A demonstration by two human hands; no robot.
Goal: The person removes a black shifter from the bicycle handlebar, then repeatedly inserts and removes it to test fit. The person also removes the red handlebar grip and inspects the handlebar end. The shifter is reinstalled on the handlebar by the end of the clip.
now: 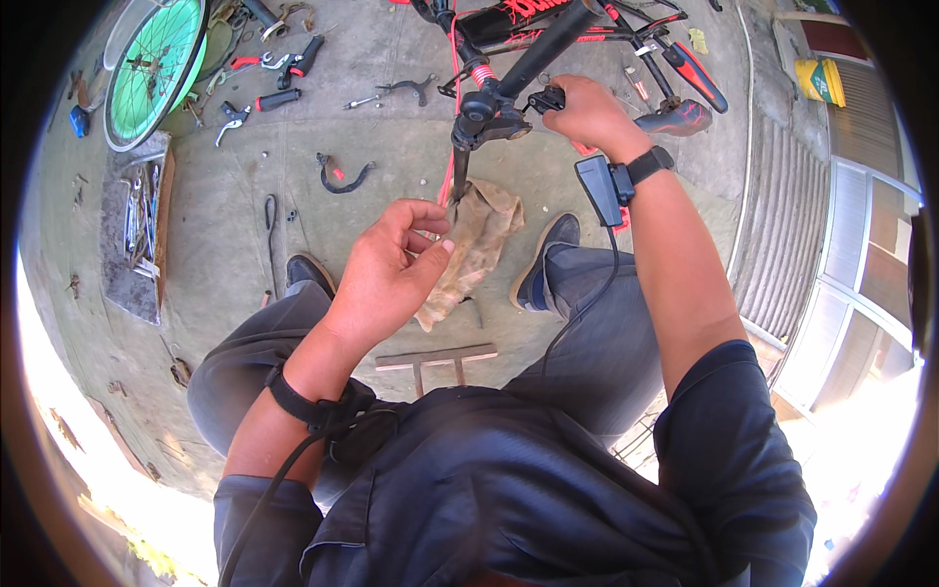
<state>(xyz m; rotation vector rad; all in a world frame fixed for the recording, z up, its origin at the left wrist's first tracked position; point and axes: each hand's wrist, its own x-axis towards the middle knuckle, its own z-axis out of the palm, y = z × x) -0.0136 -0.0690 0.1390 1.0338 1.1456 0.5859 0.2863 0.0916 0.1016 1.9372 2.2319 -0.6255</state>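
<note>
A black and red bicycle frame [536, 61] stands in front of me. My right hand [587, 110] has its fingers closed around a small black part [548, 99] beside the frame's front end [479, 110]; its exact kind is mostly hidden by the fingers. My left hand [391, 256] hovers lower and to the left, fingers loosely curled and thumb apart, with nothing plainly in it. Close to those fingertips a thin red cable [454, 59] hangs down from the frame. A stained tan rag [489, 227] shows behind my left hand, below a dark tube [461, 174].
A wheel with a green disc [147, 73] lies far left, near loose brake levers [233, 122] and black grips [278, 100]. A tool tray [142, 230] sits at left. A curved black part [347, 184] lies on the mat. A yellow bucket [820, 81] is far right.
</note>
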